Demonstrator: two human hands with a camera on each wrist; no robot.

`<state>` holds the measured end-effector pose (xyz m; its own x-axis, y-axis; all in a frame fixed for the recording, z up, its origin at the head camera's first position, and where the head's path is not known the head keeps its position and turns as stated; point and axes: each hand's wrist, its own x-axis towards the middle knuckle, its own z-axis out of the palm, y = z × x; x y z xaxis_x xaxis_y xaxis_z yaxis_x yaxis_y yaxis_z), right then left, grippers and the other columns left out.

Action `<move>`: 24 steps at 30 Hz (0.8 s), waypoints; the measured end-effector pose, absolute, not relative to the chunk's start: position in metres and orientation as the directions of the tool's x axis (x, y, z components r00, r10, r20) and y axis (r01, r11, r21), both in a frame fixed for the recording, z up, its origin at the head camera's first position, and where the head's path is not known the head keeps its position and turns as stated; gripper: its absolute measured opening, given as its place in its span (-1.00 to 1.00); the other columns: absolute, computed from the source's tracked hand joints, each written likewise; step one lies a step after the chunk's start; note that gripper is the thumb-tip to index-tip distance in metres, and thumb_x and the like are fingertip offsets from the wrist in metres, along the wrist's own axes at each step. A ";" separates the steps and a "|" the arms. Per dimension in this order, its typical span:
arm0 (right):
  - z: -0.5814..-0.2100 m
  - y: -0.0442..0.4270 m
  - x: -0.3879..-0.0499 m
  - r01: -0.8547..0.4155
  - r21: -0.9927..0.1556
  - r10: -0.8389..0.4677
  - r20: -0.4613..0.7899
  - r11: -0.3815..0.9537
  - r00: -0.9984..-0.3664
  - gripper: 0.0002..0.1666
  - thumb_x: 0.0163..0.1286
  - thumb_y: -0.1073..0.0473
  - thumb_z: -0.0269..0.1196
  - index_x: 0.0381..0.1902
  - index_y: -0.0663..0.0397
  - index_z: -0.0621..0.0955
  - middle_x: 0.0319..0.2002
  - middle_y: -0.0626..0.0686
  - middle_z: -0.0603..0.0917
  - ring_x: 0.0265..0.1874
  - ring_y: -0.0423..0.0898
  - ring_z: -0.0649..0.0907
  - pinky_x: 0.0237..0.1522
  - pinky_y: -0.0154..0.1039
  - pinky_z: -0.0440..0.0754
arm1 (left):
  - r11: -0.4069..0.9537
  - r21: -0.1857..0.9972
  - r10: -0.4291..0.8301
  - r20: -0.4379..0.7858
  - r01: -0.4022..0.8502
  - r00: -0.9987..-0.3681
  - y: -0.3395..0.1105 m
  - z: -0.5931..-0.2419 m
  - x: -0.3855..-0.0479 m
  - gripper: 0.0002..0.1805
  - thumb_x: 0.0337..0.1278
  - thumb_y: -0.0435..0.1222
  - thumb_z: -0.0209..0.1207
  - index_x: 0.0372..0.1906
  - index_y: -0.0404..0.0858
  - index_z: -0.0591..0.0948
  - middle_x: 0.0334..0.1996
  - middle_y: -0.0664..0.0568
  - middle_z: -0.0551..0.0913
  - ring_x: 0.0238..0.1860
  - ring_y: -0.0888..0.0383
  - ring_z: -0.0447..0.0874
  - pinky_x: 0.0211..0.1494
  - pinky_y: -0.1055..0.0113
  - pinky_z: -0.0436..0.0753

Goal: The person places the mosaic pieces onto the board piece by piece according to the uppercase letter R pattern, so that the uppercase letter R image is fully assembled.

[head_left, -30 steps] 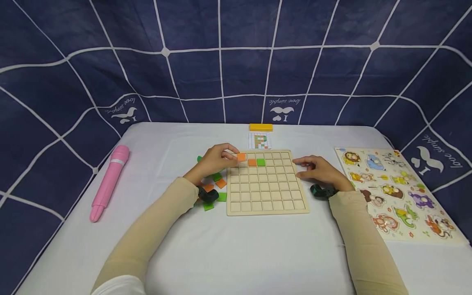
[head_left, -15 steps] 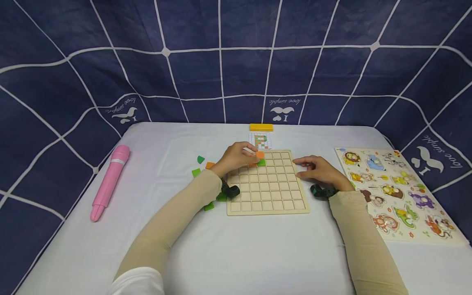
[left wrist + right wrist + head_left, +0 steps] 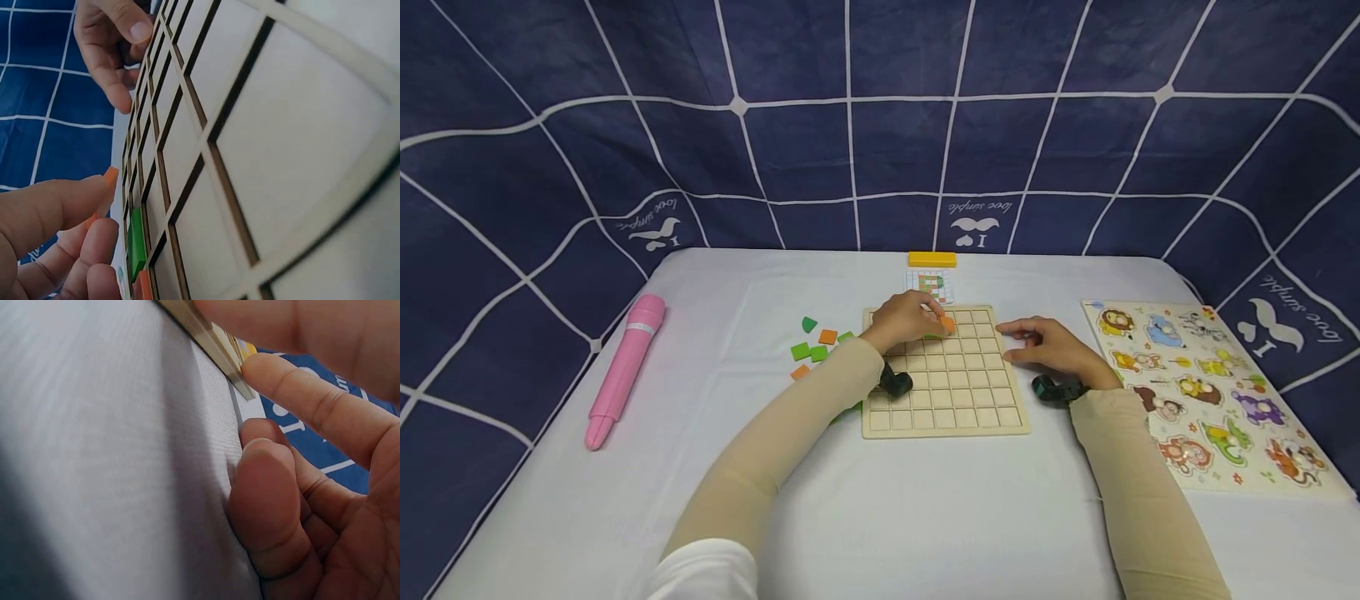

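Currently I see left hand (image 3: 906, 321) pinching orange tile (image 3: 949, 325) over wooden grid board (image 3: 947, 379), near green tile (image 3: 136, 244); right hand (image 3: 1048, 343), fingers loosely extended, touches board's right edge.

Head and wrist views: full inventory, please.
Tablecloth: 1, white, beneath the items
Grid board: 1, pale wood, centre
Held tile: 1, orange, over board
Placed tiles: 2 visible, green and orange, on board
Loose tiles: several, green and orange, left of board
Pattern card: 1, multicoloured, beyond board
Block: 1, yellow, behind card
Microphone-shaped item: 1, pink, left side
Animal puzzle: 1, multicoloured, right side
Backdrop: 1, navy and white, behind
Wrist cameras: 2, black, on wrists
Sleeves: 2 beige, 1 white, on arms
Left hand: 1, bare, pinching held tile
Right hand: 1, bare, board's right edge
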<state>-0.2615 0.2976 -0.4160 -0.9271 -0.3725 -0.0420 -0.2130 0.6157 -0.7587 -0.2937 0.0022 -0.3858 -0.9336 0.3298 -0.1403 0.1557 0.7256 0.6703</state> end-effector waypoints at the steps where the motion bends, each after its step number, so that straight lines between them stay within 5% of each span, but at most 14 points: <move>1: -0.416 0.298 -0.261 -0.215 -0.759 -0.374 -0.040 0.615 -0.926 -0.33 0.37 0.30 0.51 0.38 0.44 0.58 0.06 0.30 0.62 -0.32 -0.10 0.43 -0.25 -0.30 0.43 | 0.733 0.662 0.327 -0.143 0.155 -0.934 0.004 -0.386 -0.294 -0.68 0.26 -0.04 0.52 0.05 0.01 0.77 -0.06 0.20 0.81 -0.13 0.16 0.71 -0.11 0.24 0.56; 11: -0.415 0.296 -0.261 -0.205 -0.759 -0.368 -0.049 0.618 -0.929 -0.32 0.37 0.30 0.51 0.38 0.45 0.58 0.03 0.27 0.61 -0.32 -0.10 0.43 -0.25 -0.30 0.42 | 0.762 0.629 0.316 -0.159 0.151 -0.935 0.011 -0.387 -0.293 -0.75 0.21 -0.12 0.56 -0.06 -0.01 0.77 -0.26 0.22 0.76 -0.23 0.18 0.62 -0.18 0.27 0.50; 24: -0.416 0.296 -0.262 -0.171 -0.758 -0.346 -0.076 0.629 -0.935 -0.30 0.37 0.29 0.52 0.40 0.44 0.57 0.04 0.27 0.59 -0.30 -0.08 0.42 -0.26 -0.29 0.39 | 0.758 0.637 0.311 -0.165 0.140 -0.936 0.010 -0.388 -0.291 -0.72 0.18 -0.14 0.58 -0.04 -0.03 0.79 -0.09 0.16 0.75 -0.15 0.14 0.63 -0.17 0.28 0.51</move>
